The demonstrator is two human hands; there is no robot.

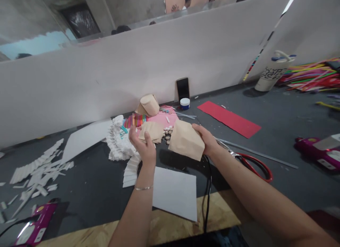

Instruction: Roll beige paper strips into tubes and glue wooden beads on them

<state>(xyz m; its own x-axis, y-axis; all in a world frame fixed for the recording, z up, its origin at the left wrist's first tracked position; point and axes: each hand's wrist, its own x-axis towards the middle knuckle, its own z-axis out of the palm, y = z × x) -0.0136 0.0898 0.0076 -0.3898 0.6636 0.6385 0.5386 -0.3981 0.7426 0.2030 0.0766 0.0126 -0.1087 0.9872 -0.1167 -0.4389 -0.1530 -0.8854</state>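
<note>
My right hand grips the right edge of a beige paper-like piece, held above the dark table. My left hand is raised with thumb and fingers apart, holding nothing that I can see. Just behind its fingertips lies a small stack of beige pieces. Between the stack and the held piece sit several small round tan bits. A white sheet lies on the table below both hands. Crumpled and pleated white strips are heaped to the left of my left hand.
Red-handled scissors and a grey strip lie right of my right arm. Purple tools stand at left and right. A red sheet, phone, white-lidded jar and beige roll sit farther back, before a white partition.
</note>
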